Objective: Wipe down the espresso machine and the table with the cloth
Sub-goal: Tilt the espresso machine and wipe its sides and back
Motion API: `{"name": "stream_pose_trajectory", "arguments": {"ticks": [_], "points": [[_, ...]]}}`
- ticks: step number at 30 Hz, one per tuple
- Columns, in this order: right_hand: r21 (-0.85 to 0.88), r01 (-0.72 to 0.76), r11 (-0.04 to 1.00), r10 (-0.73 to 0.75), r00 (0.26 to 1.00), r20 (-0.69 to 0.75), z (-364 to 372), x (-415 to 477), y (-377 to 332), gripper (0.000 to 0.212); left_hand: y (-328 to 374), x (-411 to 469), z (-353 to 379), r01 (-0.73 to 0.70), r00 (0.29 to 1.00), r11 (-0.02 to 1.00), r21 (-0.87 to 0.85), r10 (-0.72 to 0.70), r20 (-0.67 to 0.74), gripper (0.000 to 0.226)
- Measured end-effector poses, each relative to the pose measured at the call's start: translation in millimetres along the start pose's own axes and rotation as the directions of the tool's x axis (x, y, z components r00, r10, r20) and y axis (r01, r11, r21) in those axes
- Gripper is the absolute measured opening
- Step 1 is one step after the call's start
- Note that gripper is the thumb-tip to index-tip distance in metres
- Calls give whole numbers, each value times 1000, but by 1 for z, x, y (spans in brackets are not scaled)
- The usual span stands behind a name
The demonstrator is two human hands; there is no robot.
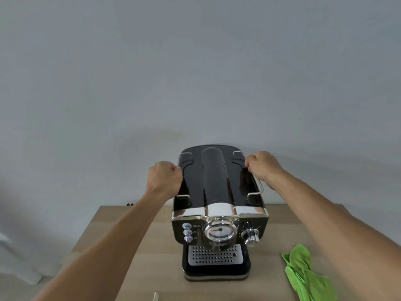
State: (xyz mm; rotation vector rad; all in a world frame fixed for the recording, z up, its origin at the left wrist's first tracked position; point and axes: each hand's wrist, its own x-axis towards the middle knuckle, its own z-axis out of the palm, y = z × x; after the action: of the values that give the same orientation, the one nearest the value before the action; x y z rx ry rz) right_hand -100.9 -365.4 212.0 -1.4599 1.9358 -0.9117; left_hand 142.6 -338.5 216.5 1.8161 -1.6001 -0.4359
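**Head view: espresso machine (pixel 219 192) gripped, cloth (pixel 308 274) left waiting**

The black espresso machine stood on the wooden table (pixel 130 246). The left hand (pixel 163 179) was at the machine's top left edge and the right hand (pixel 263 165) at its top right edge. Both had fingers curled tight round the thin metal rails (pixel 255 193) there. The green cloth lay crumpled on the table, to the right of the machine's front, apart from it. No hand touched it. It looked like the person was steadying or shifting the machine, so wiping had not begun. Next, one hand would need to let go, reach the cloth and grab it.
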Motion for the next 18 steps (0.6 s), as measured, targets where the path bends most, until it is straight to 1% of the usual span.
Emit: {"name": "stream_pose_trajectory", "arguments": {"ticks": [3,6,9,13,18], "points": [[-29,20,999,-20,1000,4,2,-3,1,34,-4,-1,0,-29,1000,999,29,28,14,34],[-53,17,998,-17,1000,11,2,-7,-1,35,-7,2,0,-30,998,997,74,26,64,35],[-143,33,989,-31,999,15,-2,-11,-4,37,-5,8,1,-55,993,992,112,42,112,33],[-216,119,969,-121,993,3,-3,-19,-3,31,-6,11,4,-40,995,999,27,38,87,39],[-228,125,966,-140,989,-52,-1,-22,-5,32,-8,15,4,-61,996,998,-5,62,69,45]]}}
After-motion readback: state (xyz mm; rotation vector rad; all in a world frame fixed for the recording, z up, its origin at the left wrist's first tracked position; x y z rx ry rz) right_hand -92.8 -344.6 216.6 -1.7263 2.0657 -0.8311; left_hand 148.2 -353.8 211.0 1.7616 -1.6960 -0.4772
